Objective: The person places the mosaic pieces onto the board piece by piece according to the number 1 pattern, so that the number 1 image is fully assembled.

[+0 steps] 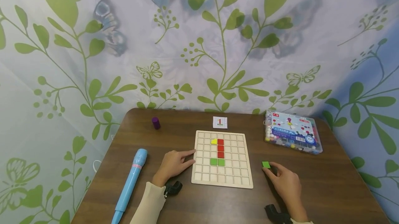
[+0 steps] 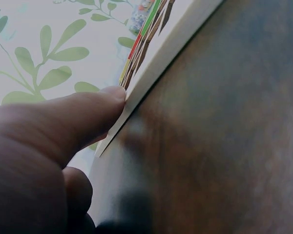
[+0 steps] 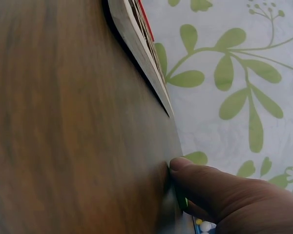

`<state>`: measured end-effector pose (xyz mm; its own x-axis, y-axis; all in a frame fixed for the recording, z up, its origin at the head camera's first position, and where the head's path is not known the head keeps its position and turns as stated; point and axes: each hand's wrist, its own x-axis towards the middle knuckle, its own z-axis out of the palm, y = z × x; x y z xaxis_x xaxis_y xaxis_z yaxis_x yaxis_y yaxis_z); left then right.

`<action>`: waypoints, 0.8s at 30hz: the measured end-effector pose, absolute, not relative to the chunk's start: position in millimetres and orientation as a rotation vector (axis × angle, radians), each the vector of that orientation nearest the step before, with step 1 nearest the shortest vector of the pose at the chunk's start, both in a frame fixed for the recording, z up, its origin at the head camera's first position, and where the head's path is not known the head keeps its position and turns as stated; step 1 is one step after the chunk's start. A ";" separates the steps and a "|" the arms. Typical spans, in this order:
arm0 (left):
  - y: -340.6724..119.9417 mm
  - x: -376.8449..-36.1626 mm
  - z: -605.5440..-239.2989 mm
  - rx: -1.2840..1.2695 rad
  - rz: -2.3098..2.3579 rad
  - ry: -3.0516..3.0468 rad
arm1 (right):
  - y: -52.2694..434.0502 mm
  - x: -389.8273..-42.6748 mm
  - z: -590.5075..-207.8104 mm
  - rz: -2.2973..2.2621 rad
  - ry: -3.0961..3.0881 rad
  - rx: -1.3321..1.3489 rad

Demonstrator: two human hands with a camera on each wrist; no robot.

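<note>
Left hand [image 1: 173, 164] lies flat on the surface [image 1: 327, 189], fingers stretched out and pressed against the left edge of the wooden grid board [image 1: 222, 158], holding nothing; the left wrist view shows a fingertip [image 2: 112, 95] right up against that pale edge. Right hand [image 1: 285, 182] is over on the right, well apart from the board, with its fingers [image 3: 185, 165] touching a small green square tile [image 1: 266, 164] that lies on the wood; whether they pinch it or merely rest on it, I cannot tell. On the board there is a yellow piece [image 1: 213, 141], three red tiles [image 1: 220, 148] stacked in a column just beside it, and two green tiles [image 1: 217, 162] side by side beneath them. Behind the board lies a little pattern card [image 1: 220, 122], free of everything else. To the far right a clear plastic box [image 1: 293, 132] of coloured pieces sits near the back corner. On the left, a purple cylinder [image 1: 156, 123] stands upright, and a long blue pen-shaped device [image 1: 129, 184] lies slanted along the left side. Nothing stands between the tile and the board. The surface is dark brown wood grain; all around hangs a pale curtain [image 1: 199, 44] printed with green leaves and butterflies.
</note>
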<state>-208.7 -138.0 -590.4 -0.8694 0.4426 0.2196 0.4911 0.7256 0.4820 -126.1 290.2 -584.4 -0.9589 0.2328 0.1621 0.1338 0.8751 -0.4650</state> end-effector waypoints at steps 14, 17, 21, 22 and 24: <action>-137.8 -209.3 -589.9 -0.754 -0.805 -2.858 | 288.5 -127.0 -583.0 0.684 -2.871 -0.340; -137.6 -209.0 -590.2 -0.757 -0.806 -2.847 | 288.4 -126.4 -583.9 0.686 -2.862 -0.327; -137.5 -208.7 -591.1 -0.758 -0.801 -2.846 | 289.3 -126.1 -586.6 0.679 -2.843 -0.288; -137.5 -208.8 -591.3 -0.758 -0.800 -2.847 | 289.5 -126.0 -587.0 0.677 -2.834 -0.277; -137.4 -209.0 -591.1 -0.757 -0.805 -2.841 | 289.9 -126.3 -587.6 0.675 -2.809 -0.260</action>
